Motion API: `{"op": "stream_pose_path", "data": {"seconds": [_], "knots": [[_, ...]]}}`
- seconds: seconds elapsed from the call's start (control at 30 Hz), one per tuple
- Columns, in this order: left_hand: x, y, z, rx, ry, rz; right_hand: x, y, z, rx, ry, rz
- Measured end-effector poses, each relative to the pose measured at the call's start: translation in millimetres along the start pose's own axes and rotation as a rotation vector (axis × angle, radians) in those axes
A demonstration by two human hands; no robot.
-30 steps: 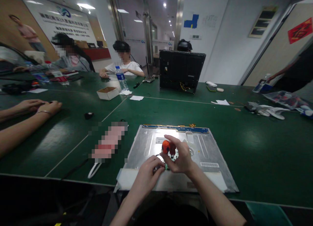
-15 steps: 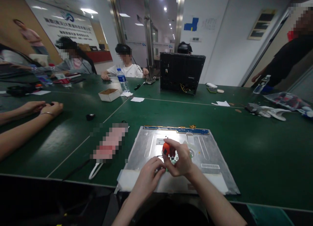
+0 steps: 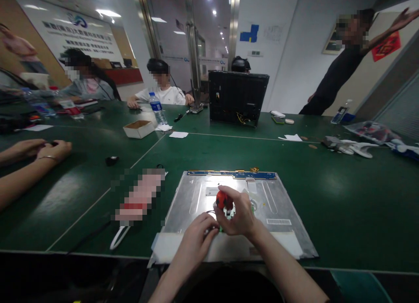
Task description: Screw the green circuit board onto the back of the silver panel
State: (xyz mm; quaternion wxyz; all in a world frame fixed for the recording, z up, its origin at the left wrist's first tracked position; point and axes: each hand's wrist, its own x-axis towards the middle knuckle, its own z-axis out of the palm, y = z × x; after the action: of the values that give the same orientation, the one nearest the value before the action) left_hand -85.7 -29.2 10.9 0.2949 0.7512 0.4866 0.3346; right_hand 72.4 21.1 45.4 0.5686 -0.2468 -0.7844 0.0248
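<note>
A silver LCD panel (image 3: 278, 207) lies back side up on the table in front of me, with a blue circuit strip (image 3: 229, 175) along its far edge. Pinched between the thumb and fingers of my right hand (image 3: 240, 213) is the round red-orange and black handle of a screwdriver (image 3: 221, 200), held upright over the panel's middle; its tip is hidden. Under it, a small green circuit board (image 3: 229, 212) shows partly between my hands. My left hand (image 3: 201, 233) has its fingers closed at the near left edge of that board, with the fingertips partly hidden.
Left of the panel lies a blurred pink item with a white loop (image 3: 119, 237). Farther back are a small open box (image 3: 139, 129), a water bottle (image 3: 157, 108) and a black monitor housing (image 3: 238, 98). Another person's hands (image 3: 54, 150) work at the left; white scissors-like tools (image 3: 360, 149) lie right.
The view has shifted slightly, so the table things sit a little farther left. Both my hands keep their hold. The standing person at the right has moved left and raised an arm.
</note>
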Motion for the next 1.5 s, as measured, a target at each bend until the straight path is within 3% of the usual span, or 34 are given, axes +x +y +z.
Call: {"op": "stream_pose_path", "data": {"seconds": [0.9, 1.5], "knots": [[-0.8, -7.8, 2.4, 0.022, -0.012, 0.044, 2.5, 1.5, -1.2, -0.033, 0.043, -0.034], [0.9, 0.8, -0.5, 0.013, 0.012, -0.008, 3.5, 1.8, -0.3, 0.016, 0.02, -0.049]]}}
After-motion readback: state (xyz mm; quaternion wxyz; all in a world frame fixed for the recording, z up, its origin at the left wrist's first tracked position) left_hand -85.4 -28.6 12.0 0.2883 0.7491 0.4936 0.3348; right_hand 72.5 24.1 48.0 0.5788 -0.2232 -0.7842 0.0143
